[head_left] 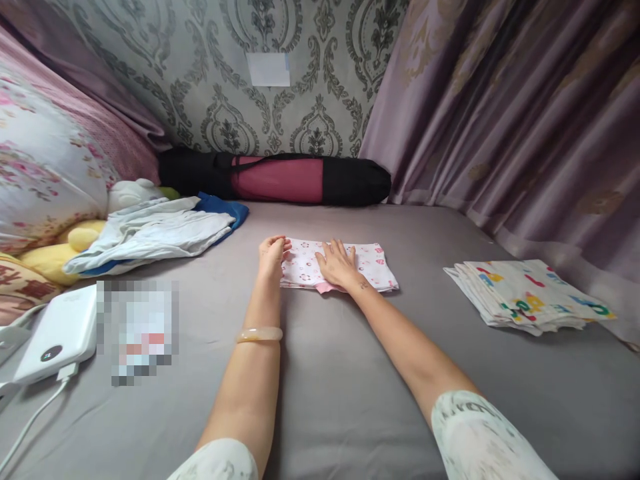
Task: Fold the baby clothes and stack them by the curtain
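A folded white cloth with pink and red prints [370, 263] lies flat on the grey bed sheet [350, 373], with a bit of pink showing at its near edge. My left hand [274, 256] is at the cloth's left edge, its fingers curled in at the edge; what they pinch, if anything, is hidden. Spread flat on the middle of the cloth is my right hand [338, 264], fingers apart and pointing away from me. A pale bangle [259, 335] circles my left forearm.
Folded cloths with colourful letters [540, 293] are stacked at right. Light clothes [160, 233], a yellow plush [55, 260] and a white power bank [63, 330] with a cable lie left. A black and red long bag [280, 179] rests by the wall.
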The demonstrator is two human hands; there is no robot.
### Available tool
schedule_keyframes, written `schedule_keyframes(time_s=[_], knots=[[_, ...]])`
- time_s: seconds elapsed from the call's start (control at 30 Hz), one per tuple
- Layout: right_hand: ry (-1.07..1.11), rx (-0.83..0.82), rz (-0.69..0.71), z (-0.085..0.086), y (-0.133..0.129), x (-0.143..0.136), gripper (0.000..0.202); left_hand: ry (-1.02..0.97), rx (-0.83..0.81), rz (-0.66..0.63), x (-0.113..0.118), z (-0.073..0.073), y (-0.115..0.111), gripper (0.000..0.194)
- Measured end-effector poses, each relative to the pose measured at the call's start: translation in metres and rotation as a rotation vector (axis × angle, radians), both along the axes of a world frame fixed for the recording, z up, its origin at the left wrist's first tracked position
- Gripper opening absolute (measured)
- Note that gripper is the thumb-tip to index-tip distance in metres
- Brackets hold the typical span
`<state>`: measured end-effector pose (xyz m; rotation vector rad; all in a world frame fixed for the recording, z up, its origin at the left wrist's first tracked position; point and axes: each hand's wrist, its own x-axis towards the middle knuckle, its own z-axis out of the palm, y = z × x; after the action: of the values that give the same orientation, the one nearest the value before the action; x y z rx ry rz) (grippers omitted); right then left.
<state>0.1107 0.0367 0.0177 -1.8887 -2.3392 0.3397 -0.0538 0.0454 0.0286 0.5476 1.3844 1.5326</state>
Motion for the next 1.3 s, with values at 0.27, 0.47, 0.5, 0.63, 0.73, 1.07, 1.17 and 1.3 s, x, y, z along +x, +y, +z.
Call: schedule_keyframes(time_s=[0.27,0.47,0.5,0.63,0.73,1.07,1.17,1.3], knots=[[0.007,-0.015,-0.006,-0.005,-0.004,0.005,0.064,0.029,-0.001,-0.024,0.002,-0.003,0.001,0.014],[0.011,-0.024,-0.003,0.003,-0.007,0.028,0.065,0.050,0.020,-0.027,0.001,-0.006,0.002,0.014],[0.001,-0.026,-0.017,0.002,-0.008,0.031,0.065,0.052,0.023,-0.027,0.001,-0.007,0.002,0.014],[-0.018,-0.046,-0.044,-0.002,-0.008,0.035,0.065,0.053,0.037,-0.033,0.001,-0.009,0.003,0.015],[-0.009,-0.061,-0.035,0.001,-0.008,0.035,0.065,0.056,0.030,-0.031,0.001,-0.008,0.002,0.015],[-0.069,0.008,-0.099,-0.002,-0.011,0.064,0.061,0.076,0.036,-0.025,0.003,-0.008,0.003,0.015],[-0.068,0.017,-0.103,-0.006,-0.010,0.064,0.062,0.086,0.036,-0.027,0.004,-0.009,0.003,0.015],[-0.019,-0.041,-0.074,0.002,-0.007,0.075,0.064,0.093,0.026,-0.019,0.004,-0.007,0.002,0.015]])
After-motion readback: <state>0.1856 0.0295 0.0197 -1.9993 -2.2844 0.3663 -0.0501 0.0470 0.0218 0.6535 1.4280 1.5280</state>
